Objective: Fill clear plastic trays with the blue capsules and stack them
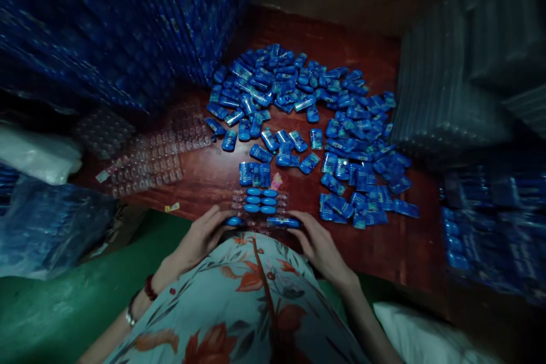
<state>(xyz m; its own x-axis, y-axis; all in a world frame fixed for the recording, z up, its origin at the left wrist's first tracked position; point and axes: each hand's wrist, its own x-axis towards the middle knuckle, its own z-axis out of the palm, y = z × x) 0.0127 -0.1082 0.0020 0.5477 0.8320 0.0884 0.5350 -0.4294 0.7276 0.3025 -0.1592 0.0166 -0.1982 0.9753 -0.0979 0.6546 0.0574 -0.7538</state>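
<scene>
A clear plastic blister tray lies at the table's near edge, right in front of my body. Several glossy blue packets stand in its middle cells in two columns, and cells at both sides show bare plastic. My left hand is closed on a small blue packet at the tray's left corner. At the right corner, my right hand grips a longer blue piece, one packet or a short row; I cannot tell which. Just beyond the tray sits a short row of blue packets.
Loose blue packets are heaped across the reddish-brown table. Clear blister sheets lie at left, below tall stacks of filled blue sheets. Stacked clear trays rise at right. Bagged blue goods stand at far left.
</scene>
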